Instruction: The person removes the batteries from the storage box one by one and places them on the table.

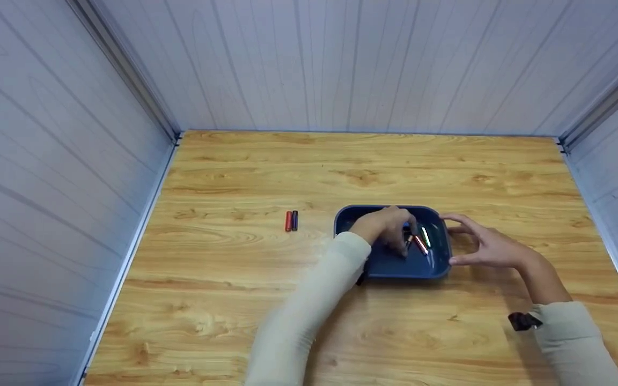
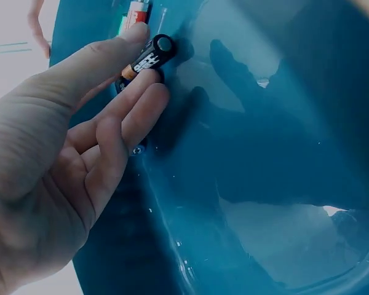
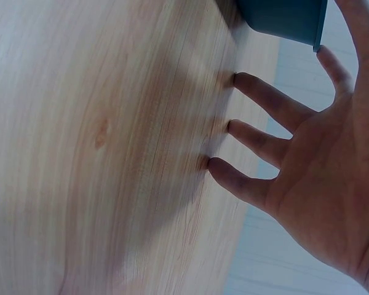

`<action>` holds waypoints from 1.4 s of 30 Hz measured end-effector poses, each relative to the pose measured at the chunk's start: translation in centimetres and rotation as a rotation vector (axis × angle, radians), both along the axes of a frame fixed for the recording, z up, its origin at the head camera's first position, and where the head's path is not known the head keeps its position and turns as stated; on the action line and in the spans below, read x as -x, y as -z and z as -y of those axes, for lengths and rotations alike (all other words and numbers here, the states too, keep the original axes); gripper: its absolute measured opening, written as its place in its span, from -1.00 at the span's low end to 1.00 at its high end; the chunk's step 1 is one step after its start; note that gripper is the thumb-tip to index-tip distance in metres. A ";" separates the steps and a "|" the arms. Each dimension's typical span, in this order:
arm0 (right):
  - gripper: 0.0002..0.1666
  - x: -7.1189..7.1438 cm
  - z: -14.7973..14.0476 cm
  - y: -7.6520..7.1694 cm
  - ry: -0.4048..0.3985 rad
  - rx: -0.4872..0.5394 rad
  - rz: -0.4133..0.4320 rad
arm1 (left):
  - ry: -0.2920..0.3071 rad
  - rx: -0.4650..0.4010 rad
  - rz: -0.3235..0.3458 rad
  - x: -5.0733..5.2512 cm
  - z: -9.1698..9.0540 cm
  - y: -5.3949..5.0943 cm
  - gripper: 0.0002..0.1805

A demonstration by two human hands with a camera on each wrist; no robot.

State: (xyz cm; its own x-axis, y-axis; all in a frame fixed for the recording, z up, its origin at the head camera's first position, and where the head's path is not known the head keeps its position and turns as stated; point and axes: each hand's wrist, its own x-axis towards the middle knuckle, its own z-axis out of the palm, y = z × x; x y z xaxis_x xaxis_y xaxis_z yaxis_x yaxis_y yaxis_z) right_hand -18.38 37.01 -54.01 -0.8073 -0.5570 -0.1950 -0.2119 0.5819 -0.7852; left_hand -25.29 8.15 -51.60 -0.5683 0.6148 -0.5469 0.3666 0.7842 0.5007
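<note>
My left hand (image 1: 387, 225) reaches into the dark blue tray (image 1: 405, 276) and pinches a black battery with a copper band (image 2: 152, 54) between thumb and fingers. Beside it in the tray lie a red-and-silver battery (image 1: 421, 245) and a green one (image 1: 426, 237). Part of a blue battery shows under the fingers in the left wrist view. My right hand (image 1: 494, 247) is at the tray's right end, thumb and a finger touching the rim. In the right wrist view, three fingertips of the right hand (image 3: 295, 147) rest on the table with the fingers spread.
Left of the tray, a red battery (image 1: 288, 221) and a dark blue battery (image 1: 295, 220) lie side by side on the wooden table (image 1: 207, 300). Pale panel walls (image 1: 319, 64) stand behind the table and at both sides.
</note>
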 end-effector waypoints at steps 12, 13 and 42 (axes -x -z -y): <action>0.17 0.1 0.0 0.0 -0.001 -0.006 0.012 | -0.044 0.004 0.090 0.7 -0.4 0.1 -0.49; 0.17 0.1 0.0 0.0 -0.002 -0.003 0.010 | -0.046 0.003 0.097 0.7 -0.4 -0.1 -0.51; 0.17 0.0 0.2 0.0 -0.009 -0.004 0.016 | 0.094 0.076 -0.097 0.3 -0.8 1.0 -0.58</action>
